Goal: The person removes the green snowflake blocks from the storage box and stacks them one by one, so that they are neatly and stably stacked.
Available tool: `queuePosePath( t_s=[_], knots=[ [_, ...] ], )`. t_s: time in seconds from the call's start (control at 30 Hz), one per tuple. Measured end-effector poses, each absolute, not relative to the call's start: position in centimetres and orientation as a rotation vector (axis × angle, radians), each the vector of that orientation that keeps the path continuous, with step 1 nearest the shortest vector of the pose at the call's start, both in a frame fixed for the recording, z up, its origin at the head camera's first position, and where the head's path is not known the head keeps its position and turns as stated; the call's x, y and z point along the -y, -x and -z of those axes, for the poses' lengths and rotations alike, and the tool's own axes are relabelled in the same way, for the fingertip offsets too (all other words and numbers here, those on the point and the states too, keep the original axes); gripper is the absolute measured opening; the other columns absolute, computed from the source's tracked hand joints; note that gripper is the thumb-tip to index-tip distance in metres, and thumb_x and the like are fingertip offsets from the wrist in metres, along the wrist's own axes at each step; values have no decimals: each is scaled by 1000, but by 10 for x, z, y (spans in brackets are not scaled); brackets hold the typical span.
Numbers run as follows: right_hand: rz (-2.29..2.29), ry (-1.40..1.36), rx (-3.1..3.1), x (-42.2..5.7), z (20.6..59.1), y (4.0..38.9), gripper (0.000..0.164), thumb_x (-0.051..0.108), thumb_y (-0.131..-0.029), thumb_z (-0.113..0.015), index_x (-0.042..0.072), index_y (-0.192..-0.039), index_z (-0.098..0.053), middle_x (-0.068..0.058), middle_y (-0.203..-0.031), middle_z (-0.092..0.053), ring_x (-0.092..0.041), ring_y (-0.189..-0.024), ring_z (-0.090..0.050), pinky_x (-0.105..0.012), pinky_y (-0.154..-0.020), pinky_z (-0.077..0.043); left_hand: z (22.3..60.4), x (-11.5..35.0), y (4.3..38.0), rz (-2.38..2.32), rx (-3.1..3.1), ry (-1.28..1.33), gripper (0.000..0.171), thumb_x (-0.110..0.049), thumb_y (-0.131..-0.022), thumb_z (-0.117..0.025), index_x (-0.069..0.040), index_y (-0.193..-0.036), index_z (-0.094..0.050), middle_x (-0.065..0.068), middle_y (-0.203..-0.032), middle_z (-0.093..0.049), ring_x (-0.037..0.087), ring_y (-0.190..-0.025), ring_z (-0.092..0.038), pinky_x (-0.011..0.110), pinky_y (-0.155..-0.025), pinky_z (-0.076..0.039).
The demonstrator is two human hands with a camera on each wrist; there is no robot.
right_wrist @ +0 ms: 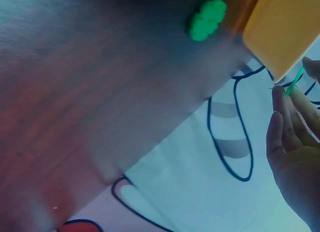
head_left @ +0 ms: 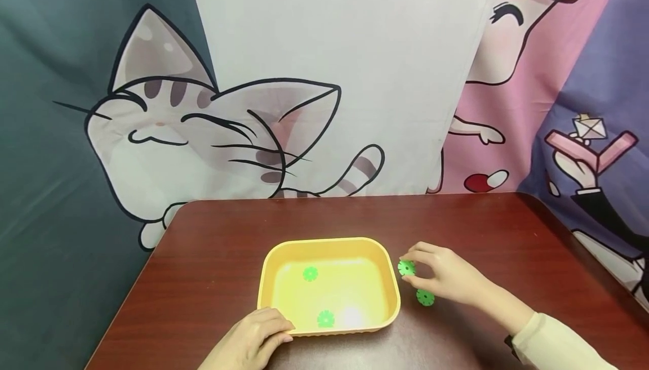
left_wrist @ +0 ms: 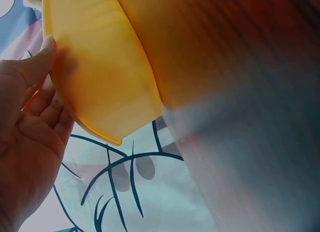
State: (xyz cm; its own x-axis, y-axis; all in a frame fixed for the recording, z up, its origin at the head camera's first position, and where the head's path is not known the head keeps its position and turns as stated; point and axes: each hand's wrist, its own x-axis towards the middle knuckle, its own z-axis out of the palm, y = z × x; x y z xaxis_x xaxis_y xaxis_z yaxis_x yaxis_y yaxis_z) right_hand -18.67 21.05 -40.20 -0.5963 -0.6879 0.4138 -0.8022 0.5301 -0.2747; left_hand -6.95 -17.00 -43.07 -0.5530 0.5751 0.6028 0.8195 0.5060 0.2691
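A yellow rectangular plastic tray (head_left: 329, 248) stands on the table with two green notched discs inside, one green disc (head_left: 310, 273) toward the back and another green disc (head_left: 326, 319) at the front. My left hand (head_left: 253, 336) grips the tray's near-left corner; the left wrist view shows the thumb and fingers at the rim of the tray (left_wrist: 100, 57). Just right of the tray, my right hand (head_left: 446, 274) pinches a green notched disc (head_left: 407, 267) between thumb and fingers. In the right wrist view this pinched disc (right_wrist: 296, 81) appears edge-on. Below that hand, a further green disc (head_left: 425, 298) lies on the table.
The dark reddish wooden table (head_left: 203, 268) has rounded far corners. Behind it hangs a printed cloth (head_left: 345, 32) with a cartoon cat and other figures. The right sleeve (head_left: 555, 342) is cream-coloured.
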Motion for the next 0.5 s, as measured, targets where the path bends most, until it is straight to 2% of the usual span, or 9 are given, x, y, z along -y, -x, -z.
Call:
queuePosePath(
  t_s=[0.17, 0.23, 0.33, 0.5],
  knots=[
    [-651, -1230, 2534, -222, 411, 180, 26, 21, -73, -80, 18, -96, -68, 14, -93, -58, 0, -78, -57, -20, -66, -51, 430, 170, 69, 772, 2322, 1131, 8, -10, -82, -70, -16, -86, -66, -13, -83, -59, -1, -76, -53, 8, -72, -40],
    [-646, -1220, 2553, -227, 416, 177, 26, 21, -73, -80, 19, -96, -68, 14, -93, -58, 1, -78, -57, -21, -66, -52, 430, 170, 69, 777, 2325, 1125, 4, -12, -85, -68, -15, -86, -66, -14, -83, -59, -2, -76, -53, 8, -72, -40],
    [-608, -1197, 2561, -233, 424, 174, 25, 22, -73, -80, 20, -94, -67, 16, -92, -57, 2, -78, -56, -16, -67, -49, 430, 170, 69, 779, 2330, 1126, 1, -14, -87, -66, -15, -86, -66, -14, -83, -59, -2, -76, -52, 8, -71, -39],
    [-536, -1153, 2563, -243, 436, 170, 24, 24, -72, -80, 21, -92, -66, 18, -89, -56, 3, -75, -54, -14, -66, -45, 429, 169, 68, 787, 2355, 1112, 11, -9, -80, -72, -16, -86, -66, -14, -82, -60, -2, -75, -53, 8, -71, -40]
  ],
)
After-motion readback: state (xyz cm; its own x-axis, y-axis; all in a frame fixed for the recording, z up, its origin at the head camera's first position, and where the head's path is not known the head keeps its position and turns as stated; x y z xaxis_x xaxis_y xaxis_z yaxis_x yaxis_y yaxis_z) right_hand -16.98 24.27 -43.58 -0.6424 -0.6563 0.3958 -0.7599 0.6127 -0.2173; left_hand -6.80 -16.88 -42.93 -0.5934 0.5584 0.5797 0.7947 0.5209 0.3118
